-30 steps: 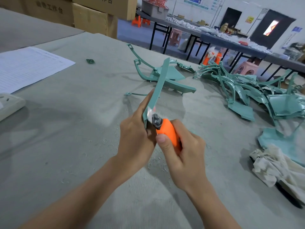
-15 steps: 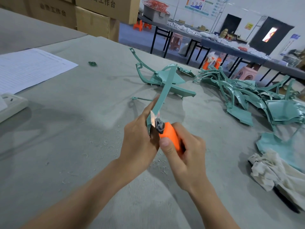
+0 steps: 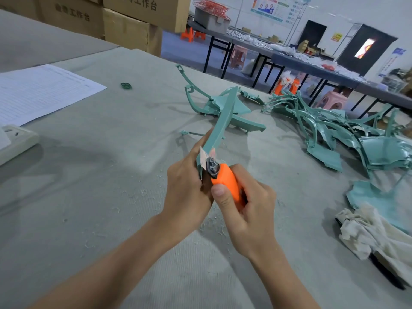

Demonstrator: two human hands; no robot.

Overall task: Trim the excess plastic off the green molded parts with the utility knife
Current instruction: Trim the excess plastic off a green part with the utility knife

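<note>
My left hand (image 3: 188, 188) grips the lower end of a long green molded part (image 3: 223, 121), which slants up and away over the grey table (image 3: 100, 175). My right hand (image 3: 245, 208) holds an orange utility knife (image 3: 227, 185), thumb on its body. The blade (image 3: 206, 158) lies against the part's lower edge, right beside my left fingers. A few green parts (image 3: 211, 103) lie just behind, and a heap of several more green parts (image 3: 347, 134) lies at the right.
A crumpled white rag (image 3: 374, 237) lies at the right edge over a dark tool. A printed sheet (image 3: 42, 90) and a white power strip (image 3: 15, 139) sit at the left. Plastic shavings (image 3: 142, 192) dot the table. Cardboard boxes (image 3: 124, 21) stand behind.
The knife has slid a little along the part's lower edge, and both hands with the part sit slightly higher and further right in view. Grips are unchanged.
</note>
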